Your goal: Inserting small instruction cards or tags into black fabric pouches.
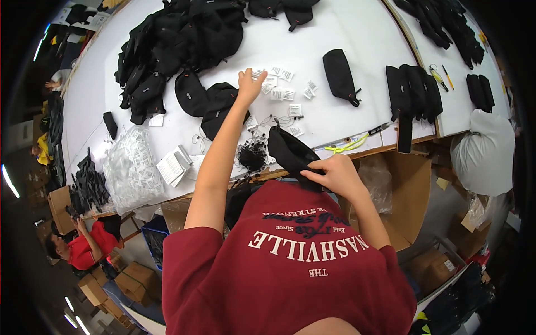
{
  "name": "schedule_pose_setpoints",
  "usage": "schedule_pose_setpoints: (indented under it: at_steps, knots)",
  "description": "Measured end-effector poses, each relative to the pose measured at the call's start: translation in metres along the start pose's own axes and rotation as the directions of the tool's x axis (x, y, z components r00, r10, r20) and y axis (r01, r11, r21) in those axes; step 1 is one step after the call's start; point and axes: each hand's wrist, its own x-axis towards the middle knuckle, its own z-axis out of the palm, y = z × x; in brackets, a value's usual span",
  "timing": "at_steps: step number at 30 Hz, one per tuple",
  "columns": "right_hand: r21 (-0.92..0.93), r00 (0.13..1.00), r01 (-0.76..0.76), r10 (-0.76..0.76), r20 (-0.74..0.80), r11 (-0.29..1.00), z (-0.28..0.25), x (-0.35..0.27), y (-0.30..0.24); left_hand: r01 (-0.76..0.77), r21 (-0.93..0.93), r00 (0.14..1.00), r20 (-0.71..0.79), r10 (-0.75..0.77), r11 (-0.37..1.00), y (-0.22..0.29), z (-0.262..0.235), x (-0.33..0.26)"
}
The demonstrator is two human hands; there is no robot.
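My right hand point(336, 176) grips the rim of a black zippered pouch point(291, 152), its mouth open, at the table's front edge. My left arm stretches across the table, and my left hand point(250, 86) has its fingers closed at the fingertips on a small white packet at the edge of a scatter of printed white packets point(282, 95). Beneath that forearm lie black pouches point(219, 106). Nearer me is a tangle of black string loops point(252, 154), and left of it a stack of white tags point(174, 166).
A clear bag full of white packets point(133, 167) stands front left. Black pouches point(184, 39) are heaped at the far left; one pouch point(340, 75) and a row point(413, 92) lie right. A pen point(378, 128) and yellow-green cord sit near the edge. A co-worker point(92, 245) is at left.
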Motion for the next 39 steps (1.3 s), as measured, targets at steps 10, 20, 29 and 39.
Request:
schedule_pose_setpoints:
  at_steps: [10, 20, 29, 39]
  knots:
    - [-0.159, 0.966, 0.258, -0.258, 0.021, 0.953, -0.029, 0.018, 0.044, -0.101, 0.313, 0.986, -0.098, 0.137, 0.944, 0.044, -0.018, -0.034]
    - [-0.361, 0.807, 0.575, -0.583, 0.098, 0.735, -0.064, 0.061, 0.031, -0.614, 0.097, 0.786, 0.165, 0.596, 0.783, 0.157, -0.080, -0.148]
    - [-0.226, 0.718, 0.653, -0.686, -0.118, 0.723, -0.071, 0.051, 0.000, 0.054, -0.990, 0.985, 0.031, -0.168, 0.131, 0.112, -0.051, -0.182]
    - [0.195, 0.884, 0.420, -0.352, -0.306, 0.886, -0.045, 0.021, 0.024, 0.071, -0.996, 0.974, 0.057, -0.218, 0.056, 0.136, -0.066, -0.178]
